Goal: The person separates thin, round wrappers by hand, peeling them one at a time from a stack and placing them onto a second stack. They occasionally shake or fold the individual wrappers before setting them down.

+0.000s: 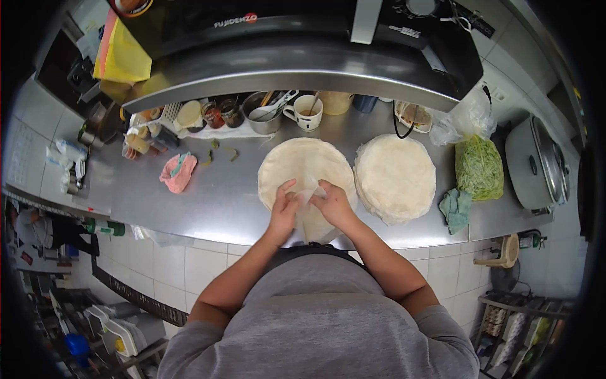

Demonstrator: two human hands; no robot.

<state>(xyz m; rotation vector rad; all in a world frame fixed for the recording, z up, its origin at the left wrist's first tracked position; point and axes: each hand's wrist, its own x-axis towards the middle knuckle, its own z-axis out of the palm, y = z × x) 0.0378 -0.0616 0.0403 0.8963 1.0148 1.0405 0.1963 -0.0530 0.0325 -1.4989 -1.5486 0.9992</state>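
My left hand (286, 210) and my right hand (333, 206) are close together at the counter's front edge, over the near side of a round stack of thin pale wrappers (281, 158). Fingers and thumbs pinch a thin, translucent wrapper sheet (314, 226), which hangs down between the hands toward my body. Part of that sheet lies folded at the fingertips. Just right of the stack is a second round stack of wrappers (396, 178), whiter and with ragged edges.
A steel counter (214, 208) runs across. Behind stand a mug (308, 114), sauce jars (213, 115) and a pot (262, 117) under a black appliance (284, 44). Right are a bag of shredded greens (480, 167), a green cloth (456, 208) and a large cooker (533, 164); left, a pink cloth (178, 172).
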